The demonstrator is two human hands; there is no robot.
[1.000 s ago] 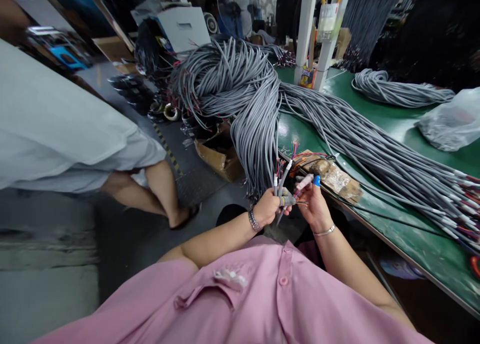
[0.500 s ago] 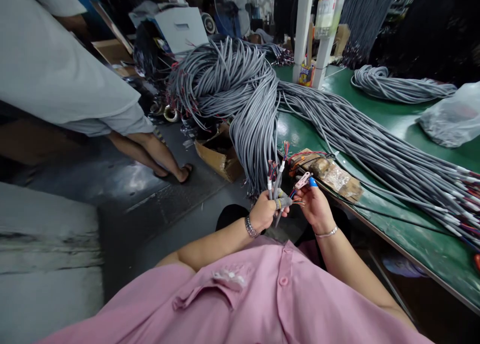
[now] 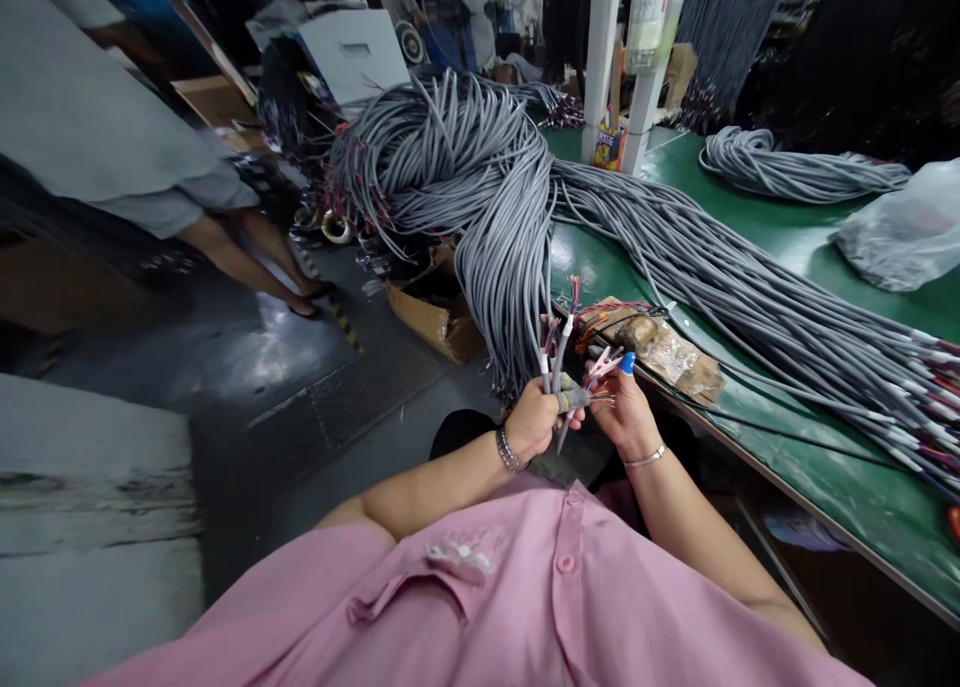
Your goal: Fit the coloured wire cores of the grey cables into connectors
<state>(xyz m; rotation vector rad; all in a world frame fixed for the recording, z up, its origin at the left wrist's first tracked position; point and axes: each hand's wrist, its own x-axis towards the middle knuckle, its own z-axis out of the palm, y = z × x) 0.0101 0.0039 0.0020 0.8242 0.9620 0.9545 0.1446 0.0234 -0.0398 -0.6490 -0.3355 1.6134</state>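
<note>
My left hand (image 3: 531,422) is closed around several grey cables (image 3: 559,355), their stripped ends pointing up with thin coloured wires (image 3: 574,292) fanned out. A grey cover wraps its thumb, and more coloured wire ends stick out to the right of it. Close beside it, my right hand (image 3: 628,417) pinches a small pink clip-like tool (image 3: 602,365) next to those wire ends. One of its digits wears a blue fingertip cover (image 3: 627,363). Whether the tool bites on a wire is too small to tell.
A large bundle of grey cables (image 3: 510,237) hangs over the edge of the green table (image 3: 787,237). A taped wooden block (image 3: 679,360) lies by the edge. An open cardboard box (image 3: 431,317) stands on the floor. A person (image 3: 112,137) is at the left.
My right hand has moved slightly left towards my left hand, and the pink tool has turned. The person at the left has stepped further left.
</note>
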